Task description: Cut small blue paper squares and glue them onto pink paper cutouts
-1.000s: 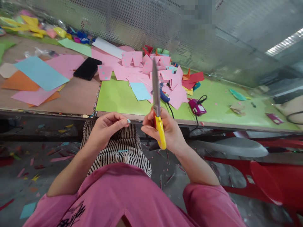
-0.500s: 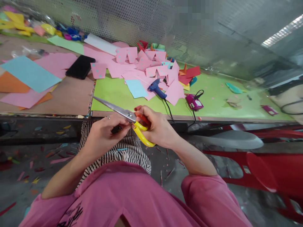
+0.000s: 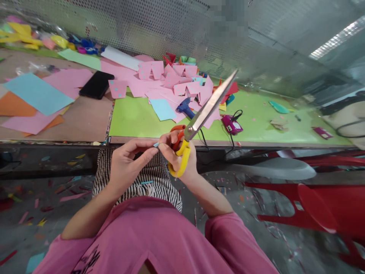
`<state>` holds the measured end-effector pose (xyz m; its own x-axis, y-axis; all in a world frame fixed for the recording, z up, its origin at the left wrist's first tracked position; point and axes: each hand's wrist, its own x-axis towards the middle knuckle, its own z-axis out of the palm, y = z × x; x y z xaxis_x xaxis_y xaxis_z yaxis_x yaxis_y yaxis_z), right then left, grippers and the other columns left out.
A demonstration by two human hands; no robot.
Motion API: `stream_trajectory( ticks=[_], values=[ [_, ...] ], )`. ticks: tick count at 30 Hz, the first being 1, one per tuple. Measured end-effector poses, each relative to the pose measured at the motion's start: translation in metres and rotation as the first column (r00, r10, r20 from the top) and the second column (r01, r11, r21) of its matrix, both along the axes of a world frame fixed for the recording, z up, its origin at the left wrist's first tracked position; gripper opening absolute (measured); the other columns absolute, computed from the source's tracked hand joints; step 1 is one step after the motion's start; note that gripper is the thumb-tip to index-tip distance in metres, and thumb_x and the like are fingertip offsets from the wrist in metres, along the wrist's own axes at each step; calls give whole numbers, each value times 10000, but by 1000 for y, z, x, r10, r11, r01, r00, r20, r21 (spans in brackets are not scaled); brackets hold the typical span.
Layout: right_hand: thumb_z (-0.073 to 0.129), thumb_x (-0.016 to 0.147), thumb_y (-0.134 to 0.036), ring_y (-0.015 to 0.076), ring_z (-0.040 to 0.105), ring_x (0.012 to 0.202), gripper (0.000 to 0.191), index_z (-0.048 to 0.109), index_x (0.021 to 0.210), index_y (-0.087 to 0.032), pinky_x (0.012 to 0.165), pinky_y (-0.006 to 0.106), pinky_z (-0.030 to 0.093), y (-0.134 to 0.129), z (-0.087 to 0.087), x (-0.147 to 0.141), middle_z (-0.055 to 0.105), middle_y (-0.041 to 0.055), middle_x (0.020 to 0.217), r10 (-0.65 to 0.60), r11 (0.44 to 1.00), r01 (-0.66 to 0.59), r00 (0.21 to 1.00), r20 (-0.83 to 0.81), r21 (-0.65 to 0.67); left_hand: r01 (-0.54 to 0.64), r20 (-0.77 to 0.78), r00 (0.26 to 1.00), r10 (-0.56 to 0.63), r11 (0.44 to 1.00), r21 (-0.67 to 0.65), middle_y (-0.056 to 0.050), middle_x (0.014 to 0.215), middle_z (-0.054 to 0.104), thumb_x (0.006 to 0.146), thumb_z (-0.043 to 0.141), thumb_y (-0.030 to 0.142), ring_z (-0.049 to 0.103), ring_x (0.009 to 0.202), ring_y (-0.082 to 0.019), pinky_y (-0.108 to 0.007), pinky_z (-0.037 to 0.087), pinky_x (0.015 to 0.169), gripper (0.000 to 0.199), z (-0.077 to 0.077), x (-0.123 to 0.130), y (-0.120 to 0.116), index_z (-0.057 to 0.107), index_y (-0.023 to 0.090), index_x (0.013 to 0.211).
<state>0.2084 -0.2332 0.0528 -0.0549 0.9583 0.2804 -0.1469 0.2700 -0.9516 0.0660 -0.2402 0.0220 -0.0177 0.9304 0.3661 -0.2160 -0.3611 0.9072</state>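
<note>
Head view: the left hand (image 3: pixel 125 161) pinches a tiny light-blue paper scrap (image 3: pixel 156 145) beside the right hand (image 3: pixel 190 167), which clasps yellow-and-orange-handled steel scissors (image 3: pixel 196 123) slanting toward the green-topped table's (image 3: pixel 128 120) far edge.

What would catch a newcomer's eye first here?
Probably the long-bladed scissors in the right hand, blades pointing up and away. Beside it, the left hand pinches a tiny blue scrap. Beyond both hands, pink paper pieces, some dotted blue, crowd the green tabletop.

I see scissors (image 3: pixel 190 130): 1 yellow loop (image 3: pixel 186 155), 1 red-orange loop (image 3: pixel 178 128). Scrap (image 3: pixel 156 144): light blue. Shirt (image 3: pixel 159 228): pink. Trousers (image 3: pixel 104 171): black-and-white stripes.
</note>
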Motion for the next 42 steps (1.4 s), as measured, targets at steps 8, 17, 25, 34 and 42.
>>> stream_trajectory(
  ticks=[8,17,25,34,42],
  values=[
    [758,851,-399,80,530,617,429,352,805,-266,626,243,526,-2,-10,-14,533,-71,743,-158,978,155,987,6,141,-95,68,993,93,995,23,-1,864,788,847,790,206,755,810,-114,-202,617,790,52,-4,8,0,748,203,878],
    [782,821,-327,85,556,667,376,411,839,-264,698,259,531,0,-17,8,611,-49,847,-12,996,4,995,94,87,-70,-403,902,158,972,225,14,826,780,835,705,131,727,745,-115,-217,570,728,78,5,-10,5,703,208,819],
    [748,719,-209,124,587,777,326,447,836,-246,718,281,494,-4,-12,33,636,6,962,2,995,-48,892,452,89,-15,-624,721,302,906,422,32,713,746,818,652,169,631,570,-128,-246,489,577,100,12,-17,8,704,235,764],
    [778,796,-405,118,581,690,423,377,820,-272,669,285,532,-3,-11,10,578,-44,785,-85,996,84,990,111,16,-28,-432,896,102,984,175,-29,944,812,866,741,291,756,812,-187,-315,611,783,121,12,-15,4,776,248,974],
    [764,854,-373,77,541,619,385,400,803,-260,657,247,546,-5,-8,-8,536,-72,738,-221,968,216,975,31,127,-109,-100,988,116,992,69,-3,934,810,875,772,232,762,806,-119,-219,628,774,85,-1,4,0,789,228,959]
  ],
)
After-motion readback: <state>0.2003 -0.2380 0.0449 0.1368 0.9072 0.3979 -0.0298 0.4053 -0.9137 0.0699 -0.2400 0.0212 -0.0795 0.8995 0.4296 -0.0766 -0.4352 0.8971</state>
